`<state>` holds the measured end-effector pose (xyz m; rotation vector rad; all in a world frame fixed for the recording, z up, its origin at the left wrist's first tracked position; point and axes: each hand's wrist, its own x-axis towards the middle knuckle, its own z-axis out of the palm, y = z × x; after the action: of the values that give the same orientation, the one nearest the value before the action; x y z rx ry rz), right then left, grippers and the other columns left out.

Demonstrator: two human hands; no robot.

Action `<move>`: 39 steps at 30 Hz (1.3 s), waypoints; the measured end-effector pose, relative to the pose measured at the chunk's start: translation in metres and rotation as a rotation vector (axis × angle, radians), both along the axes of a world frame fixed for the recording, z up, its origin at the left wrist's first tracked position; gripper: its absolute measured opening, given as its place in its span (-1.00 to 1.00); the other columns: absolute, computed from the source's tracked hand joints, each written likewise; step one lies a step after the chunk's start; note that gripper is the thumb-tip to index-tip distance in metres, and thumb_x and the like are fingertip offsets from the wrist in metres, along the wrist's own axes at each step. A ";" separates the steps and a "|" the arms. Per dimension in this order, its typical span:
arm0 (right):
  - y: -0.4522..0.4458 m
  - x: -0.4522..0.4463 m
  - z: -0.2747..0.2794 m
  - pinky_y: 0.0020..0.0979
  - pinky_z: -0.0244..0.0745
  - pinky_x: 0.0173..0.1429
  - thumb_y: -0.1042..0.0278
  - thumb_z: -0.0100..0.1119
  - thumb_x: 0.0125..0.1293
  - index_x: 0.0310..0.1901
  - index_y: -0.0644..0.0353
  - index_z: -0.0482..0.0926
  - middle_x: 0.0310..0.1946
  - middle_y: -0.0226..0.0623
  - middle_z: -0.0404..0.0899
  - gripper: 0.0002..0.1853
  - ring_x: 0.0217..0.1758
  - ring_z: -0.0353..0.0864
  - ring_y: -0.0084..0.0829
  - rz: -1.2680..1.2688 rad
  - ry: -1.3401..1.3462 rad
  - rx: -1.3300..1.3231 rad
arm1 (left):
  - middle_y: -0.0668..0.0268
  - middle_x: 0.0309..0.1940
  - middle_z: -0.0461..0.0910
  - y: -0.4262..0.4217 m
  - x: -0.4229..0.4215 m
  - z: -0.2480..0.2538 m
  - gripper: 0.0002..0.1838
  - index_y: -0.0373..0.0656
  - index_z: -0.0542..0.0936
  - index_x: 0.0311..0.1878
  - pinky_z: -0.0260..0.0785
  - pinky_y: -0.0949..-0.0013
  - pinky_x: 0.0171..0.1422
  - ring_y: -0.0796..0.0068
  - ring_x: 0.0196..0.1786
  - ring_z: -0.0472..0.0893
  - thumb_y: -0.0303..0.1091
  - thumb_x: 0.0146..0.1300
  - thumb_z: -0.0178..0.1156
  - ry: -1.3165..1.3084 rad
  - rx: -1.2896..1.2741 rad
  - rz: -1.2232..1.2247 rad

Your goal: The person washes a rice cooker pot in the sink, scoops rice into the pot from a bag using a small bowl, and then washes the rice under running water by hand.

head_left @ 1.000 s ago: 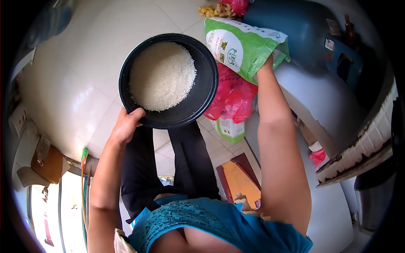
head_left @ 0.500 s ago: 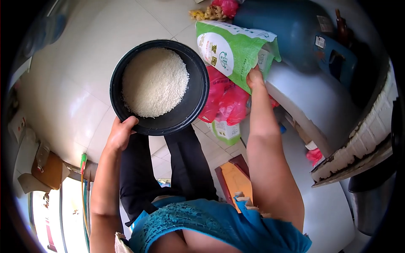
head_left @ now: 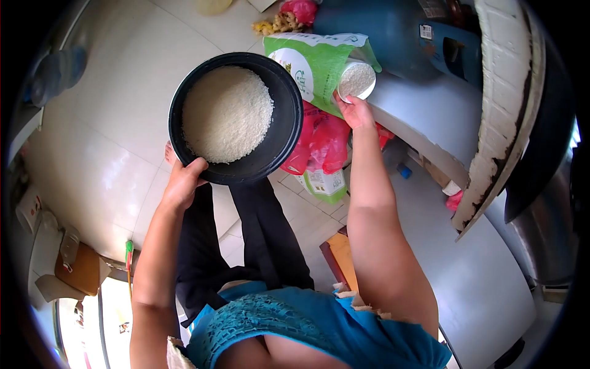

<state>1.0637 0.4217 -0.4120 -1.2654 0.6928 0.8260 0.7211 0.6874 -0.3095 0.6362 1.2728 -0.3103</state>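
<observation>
My left hand grips the near rim of a round black pot, thumb over the edge. White rice covers much of the pot's bottom, heaped toward the left. To the right, my right hand is closed around a white cup filled with rice. The cup sits at the mouth of a green and white rice bag, its lower part against the bag's opening. My fingers are partly hidden behind the cup.
Red plastic bags and another green package lie below the rice bag. Ginger is on the tiled floor beside a blue gas cylinder. A worn white edge juts in at right.
My right hand has come out of the bag's mouth, bringing the rice-filled cup into sight. The pot has shifted slightly in view, still in my left hand.
</observation>
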 end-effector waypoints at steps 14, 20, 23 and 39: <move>0.121 -0.146 0.221 -0.32 0.22 0.29 0.68 -0.12 0.09 0.19 0.25 0.14 0.07 -0.07 0.36 -0.44 0.16 0.39 -0.19 0.738 -0.975 -0.444 | 0.21 -0.06 0.46 0.022 0.011 0.034 -0.41 -0.17 0.19 0.25 0.51 0.24 -0.11 0.38 -0.08 0.54 -0.40 0.11 0.07 -0.114 -0.010 -0.135; 0.133 -0.163 0.225 -0.20 0.41 0.17 0.66 -0.20 0.09 0.19 0.28 0.16 0.05 0.00 0.36 -0.46 0.13 0.43 -0.09 0.854 -1.308 -0.590 | 0.18 -0.02 0.46 0.017 0.005 0.049 -0.35 -0.13 0.12 0.30 0.51 0.22 -0.12 0.34 -0.06 0.55 -0.45 0.11 0.08 -0.155 -0.054 -0.140; 0.136 -0.166 0.232 -0.16 0.64 -0.12 0.68 -0.23 0.08 0.19 0.29 0.16 0.07 0.00 0.35 -0.45 0.01 0.54 -0.06 0.413 -0.528 -0.117 | 0.16 -0.02 0.45 0.013 0.001 0.050 -0.34 -0.15 0.12 0.30 0.52 0.22 -0.12 0.34 -0.07 0.56 -0.46 0.11 0.09 -0.157 -0.064 -0.130; 0.043 -0.034 0.120 -0.19 0.70 -0.21 0.66 -0.28 0.19 0.24 0.21 0.03 0.07 0.08 0.36 -0.47 -0.13 0.62 -0.01 0.291 -0.321 -0.370 | 0.30 -0.18 0.47 -0.007 -0.013 0.039 -0.51 -0.21 0.29 0.13 0.46 0.27 -0.12 0.45 -0.16 0.51 -0.40 0.08 0.10 0.008 0.043 -0.083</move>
<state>1.0296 0.4644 -0.2916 -1.8178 0.4159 0.7222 0.7086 0.6803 -0.2703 0.7260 1.2658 -0.3549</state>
